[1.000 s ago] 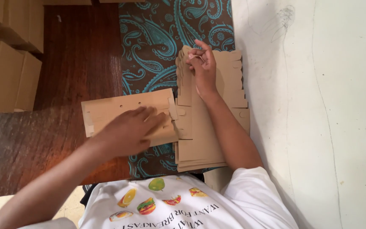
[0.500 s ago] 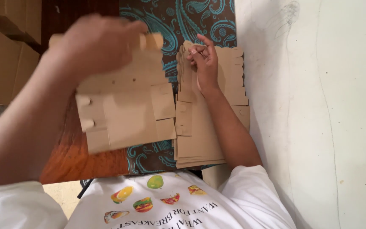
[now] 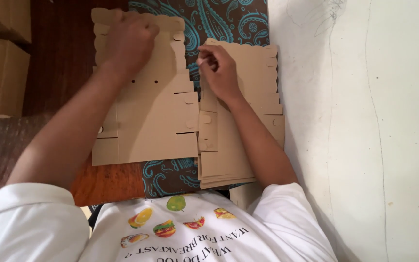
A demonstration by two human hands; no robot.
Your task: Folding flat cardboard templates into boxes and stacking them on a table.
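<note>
Left hand [image 3: 128, 41] presses flat cardboard blank [image 3: 146, 114]; right hand [image 3: 219, 70] fingers pinch stack [image 3: 241, 145].

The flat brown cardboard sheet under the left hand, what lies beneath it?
Beneath the flat brown cardboard sheet: dark wooden tabletop and teal paisley cloth. The middle underneath is covered.

Cardboard sheet [image 3: 146, 116]: plain tan-brown
Cardboard stack [image 3: 248, 140]: same tan-brown
Cloth [image 3: 229, 19]: dark brown, patterned with teal paisley
Shirt [image 3: 195, 237]: white, printed with coloured food pictures
Wall [image 3: 364, 121]: off-white
</note>
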